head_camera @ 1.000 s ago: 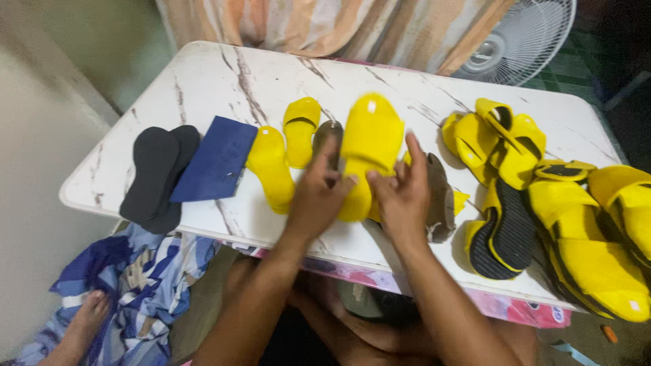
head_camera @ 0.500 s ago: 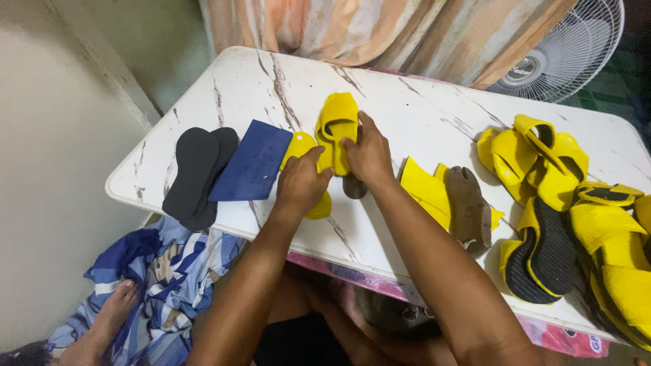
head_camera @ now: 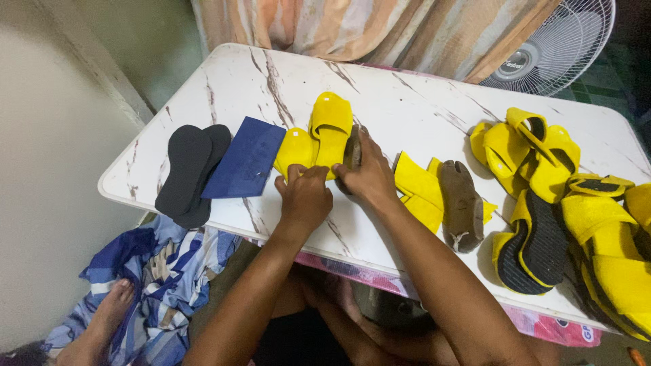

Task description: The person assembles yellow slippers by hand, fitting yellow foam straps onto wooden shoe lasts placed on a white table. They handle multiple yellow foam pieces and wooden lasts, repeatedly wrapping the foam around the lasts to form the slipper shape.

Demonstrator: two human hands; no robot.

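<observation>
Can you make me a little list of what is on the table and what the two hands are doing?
Table: white marbled top
Left hand: fingers resting on a flat yellow piece
Right hand: resting beside the yellow sandal, touching a brown piece
Far left: black soles, blue sheet
Middle: brown shoe form on yellow cut pieces
Right: pile of yellow sandals

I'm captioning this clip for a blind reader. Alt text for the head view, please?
Both hands, left hand and right hand, press on a yellow slide sandal on a white marbled table. Black soles and a blue sheet lie left; more yellow sandals are piled right.
</observation>
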